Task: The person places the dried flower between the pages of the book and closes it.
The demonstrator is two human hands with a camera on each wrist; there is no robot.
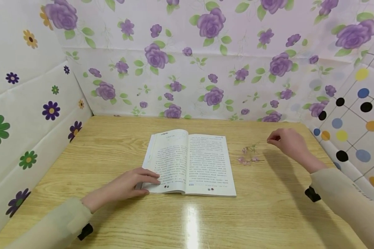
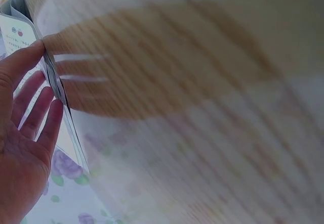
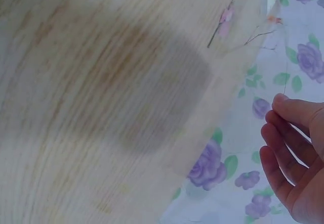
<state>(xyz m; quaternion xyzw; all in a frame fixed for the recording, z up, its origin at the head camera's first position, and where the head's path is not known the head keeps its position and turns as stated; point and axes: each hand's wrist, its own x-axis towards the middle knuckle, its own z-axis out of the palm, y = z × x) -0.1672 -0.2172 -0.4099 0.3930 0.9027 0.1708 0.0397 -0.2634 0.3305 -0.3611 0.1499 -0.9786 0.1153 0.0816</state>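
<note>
An open book (image 1: 208,166) with printed pages lies on the wooden table. Over the lower left corner of its left page rests my left hand (image 1: 134,183), fingers extended on the paper and thumb at the bottom edge. To the book's right, my right hand (image 1: 288,143) is raised over the table, pinching a very thin stem (image 3: 285,82) between thumb and fingertips. That stem leads toward a small sprig with green leaves (image 1: 253,148). Just below it in the head view lies a pink-flowered sprig (image 1: 255,159), its dark stem pointing right.
The table (image 1: 112,148) has a wood-grain top with a bright glare near its front edge. Sheets with purple roses (image 1: 212,24) hang behind it. Flower-print cloth (image 1: 28,160) bounds the left side and dotted cloth (image 1: 363,155) the right.
</note>
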